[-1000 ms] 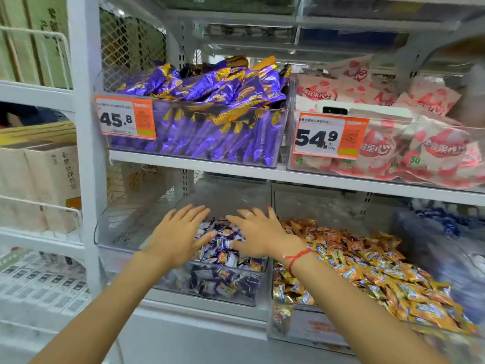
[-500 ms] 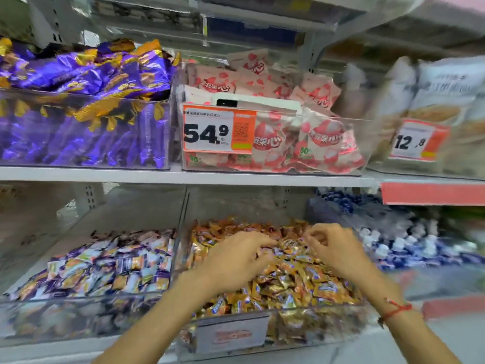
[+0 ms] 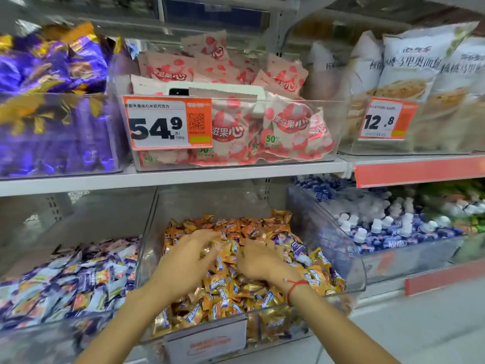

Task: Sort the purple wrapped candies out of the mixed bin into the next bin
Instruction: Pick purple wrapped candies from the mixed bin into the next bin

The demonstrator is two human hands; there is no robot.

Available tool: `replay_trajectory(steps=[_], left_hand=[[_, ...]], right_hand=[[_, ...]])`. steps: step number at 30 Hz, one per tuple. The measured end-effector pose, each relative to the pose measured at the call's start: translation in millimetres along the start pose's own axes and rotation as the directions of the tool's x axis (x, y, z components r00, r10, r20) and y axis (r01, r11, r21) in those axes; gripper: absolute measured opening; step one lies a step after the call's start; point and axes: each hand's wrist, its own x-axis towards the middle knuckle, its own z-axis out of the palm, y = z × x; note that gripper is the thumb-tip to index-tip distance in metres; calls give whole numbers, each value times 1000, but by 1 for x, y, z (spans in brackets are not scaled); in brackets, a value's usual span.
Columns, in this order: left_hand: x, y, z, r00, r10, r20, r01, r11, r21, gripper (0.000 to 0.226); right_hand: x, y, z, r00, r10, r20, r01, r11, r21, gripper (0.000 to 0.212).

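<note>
Head view. Both hands are down in the mixed bin (image 3: 351,261), the clear tub on the lower shelf heaped with orange candies (image 3: 236,290). Left hand (image 3: 183,261) lies palm-down on the heap, fingers spread and reaching forward, holding nothing that shows. Right hand (image 3: 258,261) is just beside it, fingers bent down into the wrappers; whether they pinch a candy cannot be told, as the tips are blurred and buried. A red cord (image 3: 295,286) circles the right wrist.

Purple candies (image 3: 295,245): a few lie on the heap just beyond and to the outer side of the right hand, near the bin's right wall. More may sit under the orange ones; not visible.

Next bin (image 3: 78,285) is to the outer side of the left hand, past the shared clear wall, and holds purple-and-white wrapped pieces. Probably the drop point, so the left hand is the nearer one for carrying across.

Judgement: hands are spread low to rake the heap and turn up purple pieces. Sorting is at an early stage; loose slippery wrappers will shift and may spill over the low front lip.

Above the hands, the upper shelf carries pink packs (image 3: 286,122) behind a price tag (image 3: 168,122).
</note>
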Motion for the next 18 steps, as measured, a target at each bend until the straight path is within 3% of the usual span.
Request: replay_trajectory(steps=[3, 5, 8, 11, 14, 16, 18], left_hand=[[5, 6, -5, 993, -58, -103, 40, 986, -164, 33], [7, 12, -6, 989, -65, -133, 39, 980, -193, 32], [10, 19, -6, 993, -35, -112, 8, 973, -231, 32], [17, 27, 1, 997, 15, -80, -31, 977, -213, 29], [32, 41, 17, 996, 86, 10, -83, 984, -160, 30], [44, 50, 32, 966, 192, 175, -160, 970, -183, 35], [51, 57, 45, 890, 268, 369, -238, 963, -127, 41]], right_hand=[[-5, -17, 10, 969, -249, 5, 245, 958, 151, 55], [-18, -20, 11, 893, -449, 36, 413, 847, 336, 51], [-38, 3, -10, 836, -539, 102, 470, 800, 374, 48], [-39, 42, -44, 907, -417, 60, 395, 892, 220, 42], [-21, 69, -55, 986, -137, -93, 128, 988, -90, 44], [-8, 71, -47, 996, -41, -82, 21, 971, -238, 45], [2, 70, -39, 997, -14, -71, -9, 952, -306, 42]])
